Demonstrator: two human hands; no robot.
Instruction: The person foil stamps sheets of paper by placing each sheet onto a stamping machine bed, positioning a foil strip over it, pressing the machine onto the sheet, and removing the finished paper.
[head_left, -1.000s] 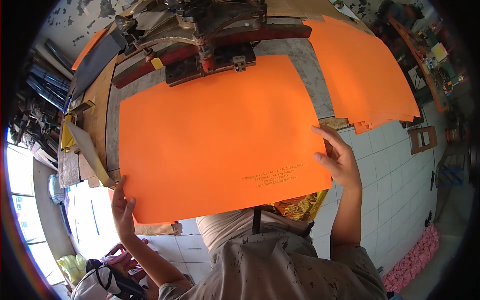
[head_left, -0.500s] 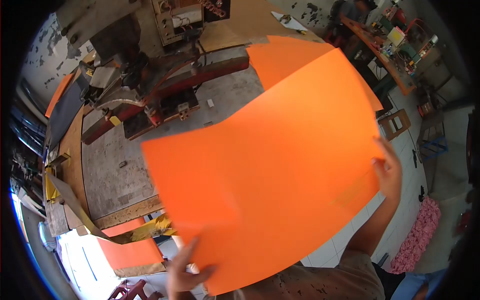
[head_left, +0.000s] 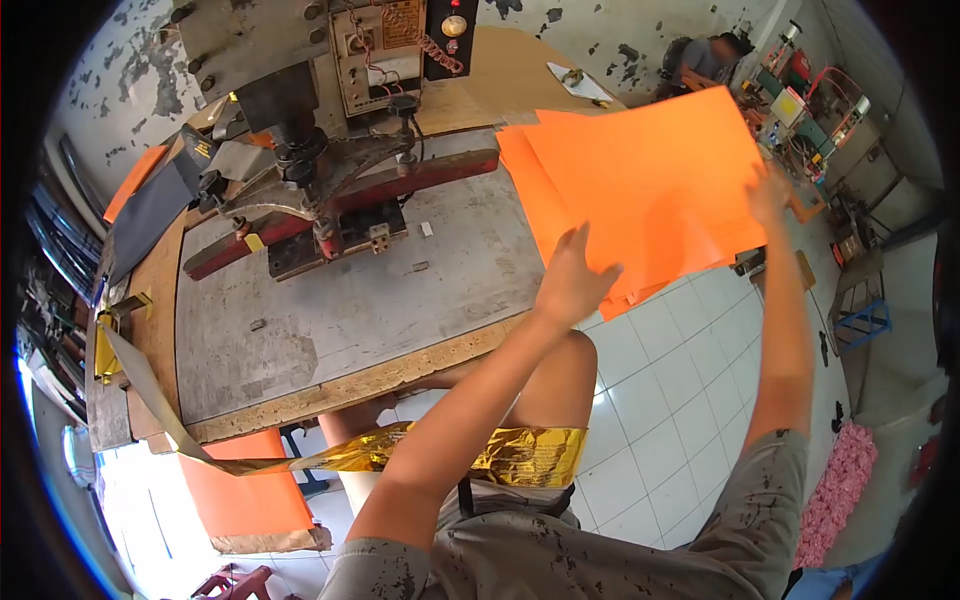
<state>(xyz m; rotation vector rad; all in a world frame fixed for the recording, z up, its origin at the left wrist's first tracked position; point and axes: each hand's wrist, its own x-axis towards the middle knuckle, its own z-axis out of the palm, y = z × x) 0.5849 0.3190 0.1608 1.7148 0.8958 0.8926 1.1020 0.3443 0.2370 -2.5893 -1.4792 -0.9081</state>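
The orange sheet is bright, its visible face smooth and unmarked, positioned over the orange stack at the right end of the worktable. The left hand shows thumb and fingers apart at the near-left edge, contact unconfirmed; the right hand is blurred beside the right edge, finger closure indeterminable.
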